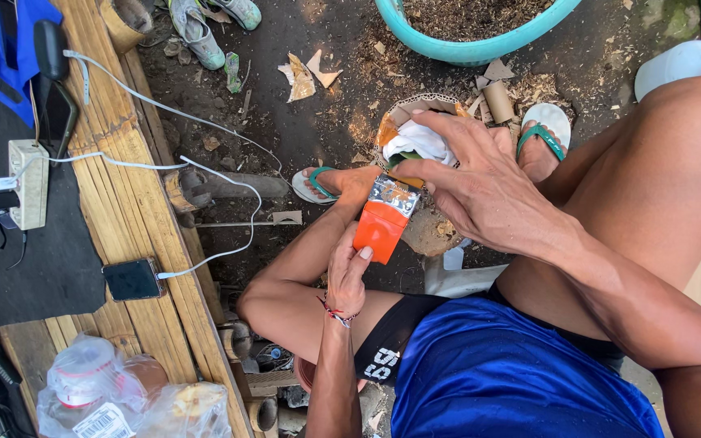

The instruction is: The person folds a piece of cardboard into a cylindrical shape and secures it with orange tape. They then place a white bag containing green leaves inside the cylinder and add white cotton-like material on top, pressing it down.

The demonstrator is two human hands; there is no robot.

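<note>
I'm looking straight down over my knees. My left hand grips the bottom of a small orange pouch, thumb pressed on its lower edge, holding it upright above the dirt floor between my legs. My right hand is spread wide, fingers loose and unclenched, fingertips resting at the pouch's silvery top edge and reaching over the basket behind it, where a white cloth sits bunched.

I judge I'm at the opening stage: the pouch is steadied, the top being worked. What comes next calls for a firm pinch on that foil lip while the left hand keeps the base from twisting.

The pouch looks flat and glossy, orange below, crinkled reflective foil above, lightly creased. A phone charges on the bamboo table to my left.
</note>
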